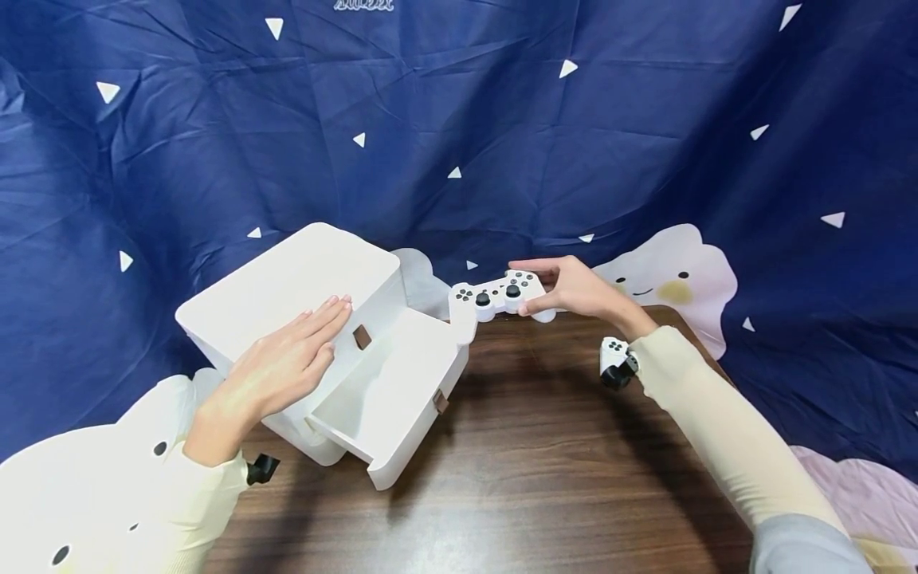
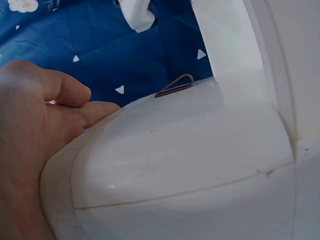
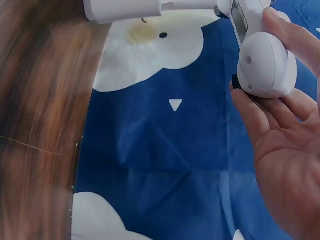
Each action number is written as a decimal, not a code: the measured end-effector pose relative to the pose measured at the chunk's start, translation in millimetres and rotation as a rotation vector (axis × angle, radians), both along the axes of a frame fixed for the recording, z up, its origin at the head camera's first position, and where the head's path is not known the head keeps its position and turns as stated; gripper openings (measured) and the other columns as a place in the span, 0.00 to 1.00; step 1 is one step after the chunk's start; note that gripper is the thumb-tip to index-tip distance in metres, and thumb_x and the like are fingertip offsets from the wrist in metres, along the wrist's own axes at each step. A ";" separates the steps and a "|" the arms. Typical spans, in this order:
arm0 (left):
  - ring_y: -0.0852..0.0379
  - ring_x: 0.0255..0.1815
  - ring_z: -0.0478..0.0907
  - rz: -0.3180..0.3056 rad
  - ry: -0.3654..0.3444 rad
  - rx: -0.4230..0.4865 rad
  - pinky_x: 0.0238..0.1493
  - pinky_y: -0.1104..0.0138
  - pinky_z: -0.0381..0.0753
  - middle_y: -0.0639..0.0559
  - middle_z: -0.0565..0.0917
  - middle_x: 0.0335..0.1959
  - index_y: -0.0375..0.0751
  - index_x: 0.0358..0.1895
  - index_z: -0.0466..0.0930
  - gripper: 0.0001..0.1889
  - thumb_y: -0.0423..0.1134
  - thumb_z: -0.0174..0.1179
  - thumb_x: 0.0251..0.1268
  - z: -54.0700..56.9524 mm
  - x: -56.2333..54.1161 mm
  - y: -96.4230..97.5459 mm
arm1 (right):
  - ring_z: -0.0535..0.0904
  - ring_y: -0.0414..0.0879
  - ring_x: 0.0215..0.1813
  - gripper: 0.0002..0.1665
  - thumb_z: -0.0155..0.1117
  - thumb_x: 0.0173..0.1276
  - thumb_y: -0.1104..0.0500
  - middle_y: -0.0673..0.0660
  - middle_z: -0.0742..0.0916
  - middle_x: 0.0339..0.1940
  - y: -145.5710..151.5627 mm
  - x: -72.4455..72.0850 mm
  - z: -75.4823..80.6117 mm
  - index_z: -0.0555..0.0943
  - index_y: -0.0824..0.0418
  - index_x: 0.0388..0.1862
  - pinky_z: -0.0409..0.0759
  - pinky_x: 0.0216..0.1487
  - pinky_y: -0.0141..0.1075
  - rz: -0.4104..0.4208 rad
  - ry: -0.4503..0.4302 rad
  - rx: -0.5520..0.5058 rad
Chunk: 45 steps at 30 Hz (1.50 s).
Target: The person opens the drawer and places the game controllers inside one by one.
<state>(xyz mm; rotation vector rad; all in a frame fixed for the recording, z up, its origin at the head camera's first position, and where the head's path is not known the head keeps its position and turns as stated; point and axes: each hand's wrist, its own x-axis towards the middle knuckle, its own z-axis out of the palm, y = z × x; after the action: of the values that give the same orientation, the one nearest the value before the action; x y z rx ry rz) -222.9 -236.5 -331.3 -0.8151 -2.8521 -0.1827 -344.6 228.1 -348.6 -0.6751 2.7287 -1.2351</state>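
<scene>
My right hand [image 1: 570, 288] pinches the white plastic gamepad [image 1: 497, 296], left hand [image 1: 287, 368] is free; I judge transfer, next needs clearing white rectangular drawer [image 1: 410, 437].

On the table [image 1: 538, 470], left, stands a drawer box [image 1: 287, 279], its drawer [image 1: 416, 430] jutting rightward, the left hand [image 1: 283, 367] over its front edge. By the drawer's far corner (contact is unclear) is a game controller [image 1: 495, 296] in the right hand [image 1: 574, 288]; farther right, a second controller [image 1: 610, 351]. Cloth [image 1: 466, 104] hangs behind.

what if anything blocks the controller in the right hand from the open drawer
Nothing visible: the drawer is open on top, and the controller in the right hand overlaps its right end in the head view.
</scene>
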 end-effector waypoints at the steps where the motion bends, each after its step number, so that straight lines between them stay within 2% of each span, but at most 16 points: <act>1: 0.51 0.88 0.58 0.001 -0.002 0.000 0.88 0.50 0.60 0.55 0.59 0.87 0.47 0.85 0.60 0.30 0.41 0.42 0.84 0.2 0.1 0.2 | 0.74 0.40 0.32 0.50 0.89 0.52 0.46 0.46 0.81 0.25 -2.5 -0.1 2.3 0.80 0.47 0.76 0.74 0.30 0.28 0.013 0.010 0.009; 5: 0.51 0.88 0.58 0.004 0.001 0.002 0.88 0.50 0.61 0.55 0.60 0.87 0.46 0.85 0.60 0.30 0.40 0.43 0.83 0.2 -0.3 0.8 | 0.64 0.40 0.26 0.49 0.89 0.52 0.49 0.46 0.67 0.20 -12.4 -1.5 10.6 0.81 0.48 0.74 0.63 0.25 0.30 0.069 0.043 0.038; 12: 0.51 0.88 0.58 0.000 0.002 0.002 0.88 0.49 0.61 0.54 0.60 0.87 0.46 0.85 0.60 0.30 0.41 0.42 0.83 -0.6 -0.6 1.3 | 0.63 0.40 0.26 0.48 0.89 0.53 0.47 0.45 0.66 0.19 -28.9 -2.6 26.5 0.81 0.46 0.74 0.63 0.27 0.31 0.138 0.048 0.100; 17: 0.50 0.88 0.58 0.000 0.009 -0.001 0.88 0.49 0.62 0.54 0.60 0.87 0.45 0.85 0.61 0.30 0.41 0.42 0.83 -0.9 -0.6 1.3 | 0.74 0.41 0.33 0.48 0.89 0.53 0.48 0.45 0.79 0.25 -42.1 -7.5 34.7 0.81 0.45 0.74 0.73 0.34 0.29 0.179 0.025 0.109; 20: 0.50 0.88 0.58 0.001 0.005 0.000 0.88 0.50 0.61 0.54 0.60 0.87 0.45 0.85 0.61 0.30 0.41 0.42 0.84 -1.6 -0.2 1.1 | 0.81 0.41 0.40 0.48 0.90 0.52 0.50 0.46 0.89 0.36 -52.0 -9.4 39.7 0.81 0.45 0.74 0.80 0.42 0.29 0.219 0.000 0.098; 24: 0.50 0.87 0.59 0.001 0.008 0.005 0.87 0.49 0.62 0.54 0.61 0.87 0.45 0.85 0.61 0.30 0.41 0.42 0.83 -1.7 0.4 1.0 | 0.85 0.42 0.45 0.48 0.89 0.51 0.52 0.49 0.93 0.47 -67.2 -10.4 47.5 0.81 0.48 0.74 0.83 0.47 0.29 0.279 0.004 0.102; 31: 0.50 0.88 0.58 0.012 0.006 0.005 0.87 0.50 0.62 0.55 0.60 0.87 0.47 0.85 0.60 0.30 0.42 0.42 0.84 -1.2 1.4 0.9 | 0.86 0.41 0.47 0.48 0.88 0.52 0.55 0.52 0.93 0.49 -92.0 -10.3 51.4 0.80 0.55 0.74 0.85 0.49 0.29 0.388 -0.021 0.128; 37: 0.49 0.88 0.59 0.004 0.012 0.009 0.87 0.49 0.62 0.54 0.60 0.87 0.46 0.85 0.61 0.30 0.42 0.42 0.84 -1.6 0.7 1.6 | 0.82 0.39 0.41 0.49 0.88 0.52 0.55 0.50 0.93 0.43 -108.1 -8.2 52.4 0.80 0.54 0.75 0.82 0.44 0.29 0.432 -0.013 0.164; 40: 0.50 0.88 0.58 0.011 0.000 0.006 0.88 0.50 0.61 0.55 0.59 0.87 0.47 0.85 0.60 0.30 0.42 0.42 0.84 -1.6 1.0 1.5 | 0.80 0.39 0.37 0.48 0.88 0.52 0.54 0.47 0.90 0.34 -115.9 -6.5 53.8 0.80 0.53 0.75 0.80 0.41 0.29 0.450 -0.005 0.189; 42: 0.50 0.88 0.58 0.012 -0.004 0.004 0.88 0.50 0.61 0.55 0.59 0.88 0.47 0.85 0.60 0.30 0.42 0.42 0.85 -1.4 1.3 1.8 | 0.76 0.40 0.34 0.48 0.87 0.52 0.53 0.45 0.84 0.28 -121.4 -5.8 54.4 0.81 0.52 0.74 0.77 0.39 0.29 0.460 0.001 0.208; 45: 0.50 0.88 0.58 0.009 -0.002 0.008 0.88 0.50 0.61 0.55 0.60 0.87 0.47 0.85 0.61 0.30 0.41 0.42 0.84 -1.2 2.4 2.3 | 0.76 0.40 0.35 0.47 0.87 0.52 0.52 0.44 0.83 0.29 -130.2 -5.4 53.6 0.81 0.52 0.74 0.76 0.40 0.29 0.475 0.016 0.240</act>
<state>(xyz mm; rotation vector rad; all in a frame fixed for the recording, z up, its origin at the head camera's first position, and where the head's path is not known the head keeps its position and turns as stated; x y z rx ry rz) -220.4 -234.2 -332.5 -0.8008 -2.8543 -0.1944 -350.0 98.0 -295.0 -1.2058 2.4544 -0.7844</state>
